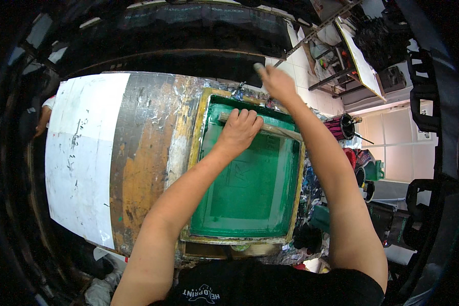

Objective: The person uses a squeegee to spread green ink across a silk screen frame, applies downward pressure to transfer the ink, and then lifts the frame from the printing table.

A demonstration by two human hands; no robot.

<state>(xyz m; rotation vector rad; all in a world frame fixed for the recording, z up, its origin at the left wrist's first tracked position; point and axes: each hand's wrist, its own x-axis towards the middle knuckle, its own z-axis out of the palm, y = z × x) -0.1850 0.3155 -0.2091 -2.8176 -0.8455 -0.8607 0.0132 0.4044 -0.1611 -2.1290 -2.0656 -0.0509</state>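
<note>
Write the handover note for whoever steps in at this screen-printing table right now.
Left hand: fingers closed over the squeegee, which lies across the far end of the green screen.
Right hand: raised beyond the frame's far edge, closed on a small pale object; what it is cannot be told.
Screen frame lies flat on the paint-stained table; white sheet lies to its left.
Done: squeegee placed at far end. Left: mesh near the person shows no pass yet.

1. The rectangular mesh printing screen (pixel 250 178) is deep green inside a yellowed, paint-stained frame.
2. The wide worn work board (pixel 143 153) under it shows grey, ochre and brown streaks.
3. The board's left end (pixel 84 153) is white with dark scuffs.
4. The person's shirt (pixel 270 288) is black with a white print.
</note>
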